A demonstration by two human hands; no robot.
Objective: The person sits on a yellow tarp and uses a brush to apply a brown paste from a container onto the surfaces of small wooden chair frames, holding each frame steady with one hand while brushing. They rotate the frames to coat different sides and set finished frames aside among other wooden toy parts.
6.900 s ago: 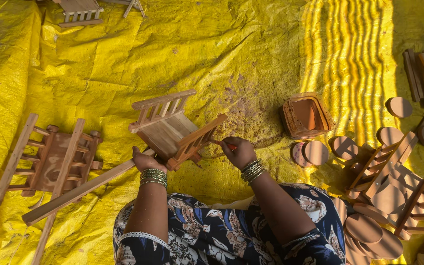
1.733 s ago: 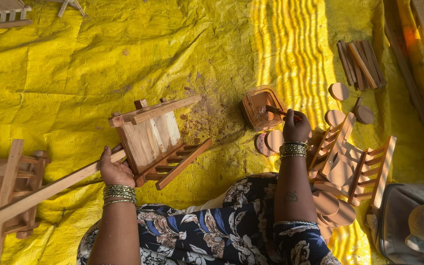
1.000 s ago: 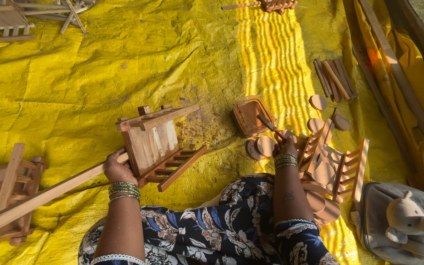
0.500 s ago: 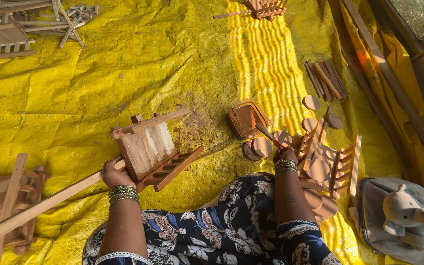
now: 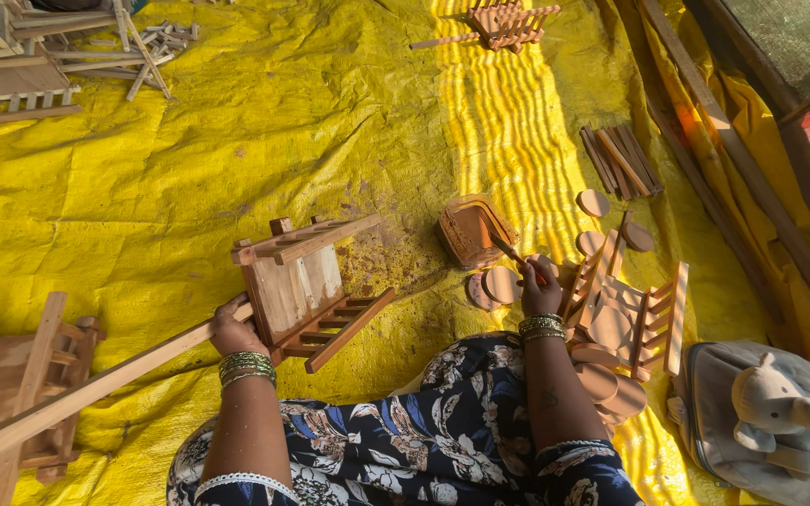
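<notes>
My left hand [image 5: 233,330] grips the lower edge of a small wooden cart-like frame [image 5: 303,277] with slatted sides, held tilted over the yellow tarp [image 5: 236,141]; a long wooden bar [image 5: 96,384] runs from it down to the left. My right hand [image 5: 539,293] holds a thin brush-like stick [image 5: 510,251] whose tip points into a small brown-stained tub [image 5: 469,230]. Round wooden discs [image 5: 497,284] lie beside that hand.
A second wooden frame [image 5: 11,384] lies at the lower left. Slatted pieces with more discs [image 5: 630,319] rest to the right, a bundle of sticks [image 5: 619,159] beyond. Wooden parts [image 5: 39,47] lie far left, another frame [image 5: 513,21] at the top. A grey bag with an elephant toy [image 5: 771,412] sits at the lower right.
My right hand went from the cart frame to the stained tub on the right, carrying the stick. The left hand kept hold of the frame. The view drifted rightward.
</notes>
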